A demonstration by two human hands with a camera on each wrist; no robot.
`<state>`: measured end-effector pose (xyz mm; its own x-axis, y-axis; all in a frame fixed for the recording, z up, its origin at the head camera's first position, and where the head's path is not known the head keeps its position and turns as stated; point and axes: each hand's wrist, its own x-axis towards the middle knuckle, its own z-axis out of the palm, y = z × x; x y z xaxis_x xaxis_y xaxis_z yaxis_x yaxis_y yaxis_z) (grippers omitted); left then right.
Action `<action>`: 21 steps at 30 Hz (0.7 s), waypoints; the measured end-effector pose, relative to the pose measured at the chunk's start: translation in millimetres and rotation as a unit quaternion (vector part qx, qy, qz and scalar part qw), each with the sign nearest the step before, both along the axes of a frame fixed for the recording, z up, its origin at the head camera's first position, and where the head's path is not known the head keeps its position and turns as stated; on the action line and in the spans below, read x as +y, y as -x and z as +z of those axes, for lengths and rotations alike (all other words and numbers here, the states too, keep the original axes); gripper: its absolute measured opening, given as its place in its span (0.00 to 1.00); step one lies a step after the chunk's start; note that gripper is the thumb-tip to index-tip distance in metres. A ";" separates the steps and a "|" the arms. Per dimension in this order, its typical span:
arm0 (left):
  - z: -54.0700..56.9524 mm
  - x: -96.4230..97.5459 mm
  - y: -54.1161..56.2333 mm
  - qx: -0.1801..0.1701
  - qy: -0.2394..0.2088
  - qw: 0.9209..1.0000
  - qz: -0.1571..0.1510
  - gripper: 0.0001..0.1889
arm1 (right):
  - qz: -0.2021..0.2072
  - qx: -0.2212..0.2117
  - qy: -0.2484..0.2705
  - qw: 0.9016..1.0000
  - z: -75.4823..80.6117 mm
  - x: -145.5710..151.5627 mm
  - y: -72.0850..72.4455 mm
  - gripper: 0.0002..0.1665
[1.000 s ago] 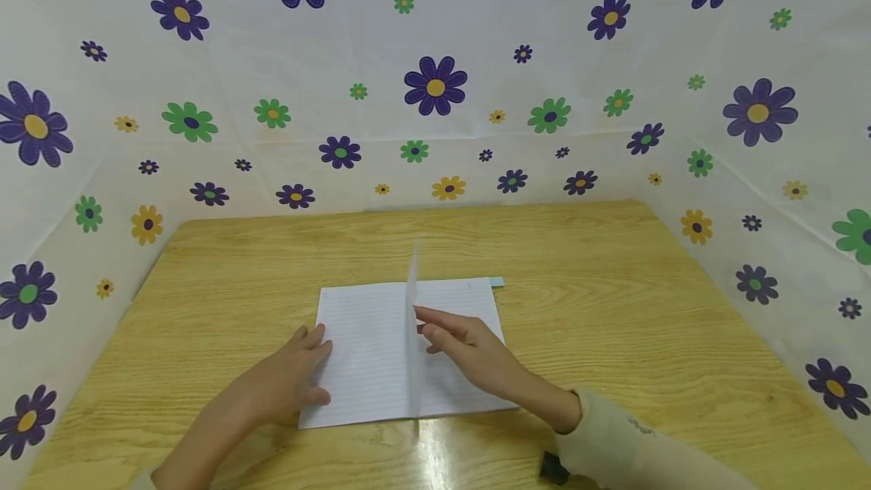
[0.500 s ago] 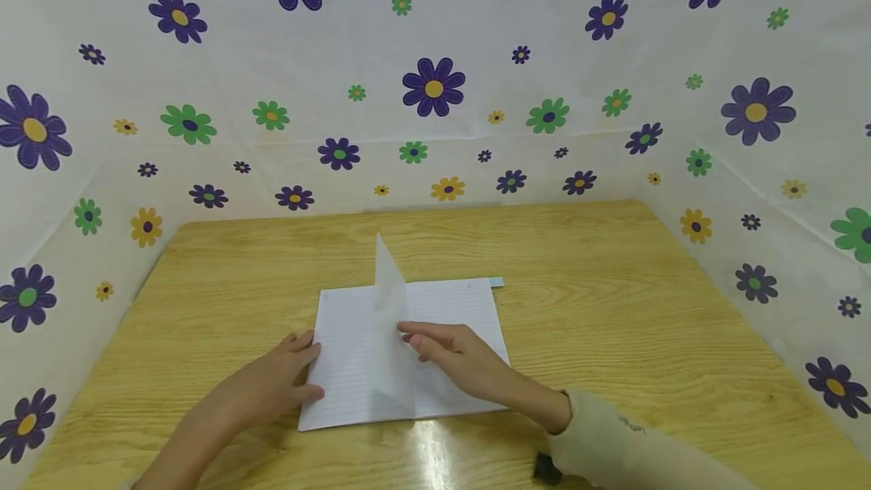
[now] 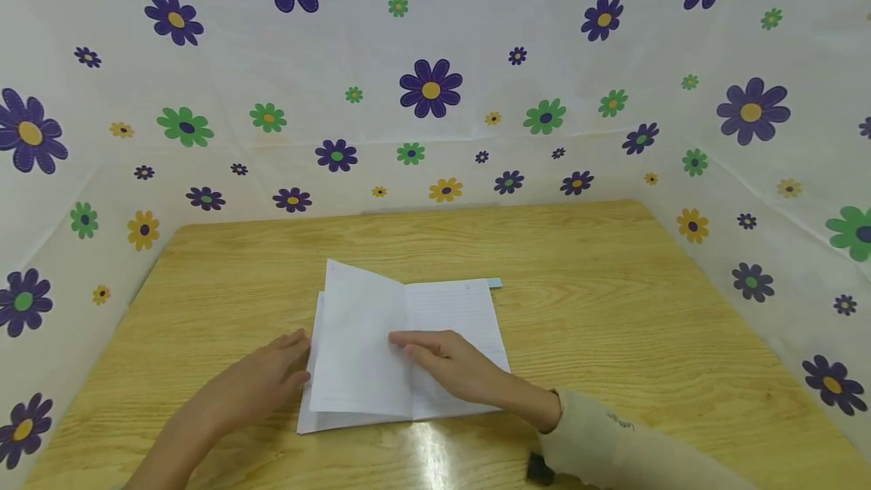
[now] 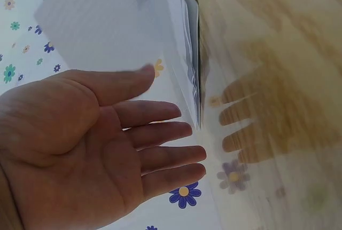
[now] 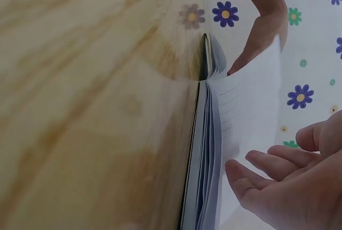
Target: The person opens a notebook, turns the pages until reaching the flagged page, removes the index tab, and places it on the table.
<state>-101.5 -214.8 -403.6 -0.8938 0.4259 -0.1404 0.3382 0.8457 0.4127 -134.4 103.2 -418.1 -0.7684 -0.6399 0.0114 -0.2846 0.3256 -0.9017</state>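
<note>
An open notebook (image 3: 457,316) with lined pages lies on the wooden table. One white page (image 3: 361,354) slants up over its left half, lifted off the sheets beneath. My right hand (image 3: 463,369) is over the notebook's middle, its extended fingers against the lifted page. In the right wrist view the right hand (image 5: 299,182) has loosely bent fingers and grips nothing. My left hand (image 3: 255,384) is at the notebook's left edge; whether it touches the edge is unclear. Seen from the left wrist, the left hand (image 4: 107,139) has straight fingers and a bare palm.
A pale blue tab (image 3: 495,283) sticks out at the notebook's top right corner. A small black object (image 3: 540,467) is by the right sleeve (image 3: 612,437). Flower-printed white cloth (image 3: 381,36) stands around the back and sides of the table (image 3: 612,301).
The page has swung from upright at the spine over to the left, the right hand following it. My left hand has drawn back leftward from the left page to its edge.
</note>
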 end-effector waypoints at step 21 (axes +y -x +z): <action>-1.5 29.5 2.9 0.026 -0.019 0.999 0.006 0.38 | 0.040 -0.004 -0.104 0.994 0.9 -2.7 -1.3 0.27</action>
<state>-104.4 -185.3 -405.1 -0.9047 0.4189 -0.0778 0.3496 0.8342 0.4264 -133.1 100.6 -417.2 -0.7150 -0.6864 -0.1327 -0.3104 0.4818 -0.8195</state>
